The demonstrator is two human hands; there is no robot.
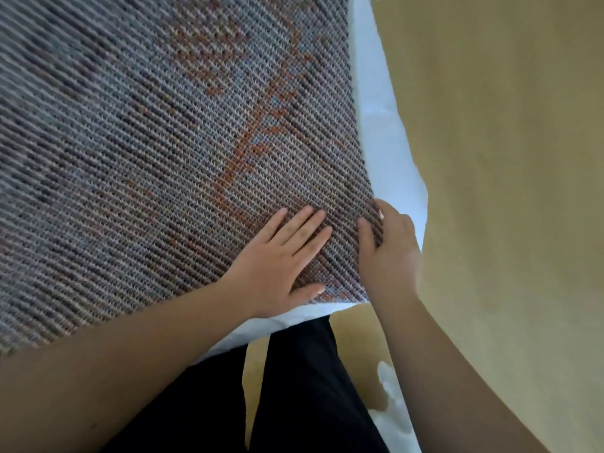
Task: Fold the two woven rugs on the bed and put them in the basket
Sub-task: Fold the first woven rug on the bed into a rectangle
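Observation:
A woven rug [157, 132] in grey-purple with an orange branch pattern lies spread over the bed and fills the upper left of the head view. My left hand [281, 256] lies flat on it near its right front corner, fingers straight and together. My right hand [389, 243] grips the rug's right edge close to that corner, thumb on top and fingers curled under the edge. Only one rug shows. No basket is in view.
White bedding [385, 125] sticks out past the rug along the bed's right and front edges. Beige floor [506, 158] lies to the right. My legs in black trousers [300, 387] stand against the bed's front corner. A white scrap [395, 400] lies on the floor.

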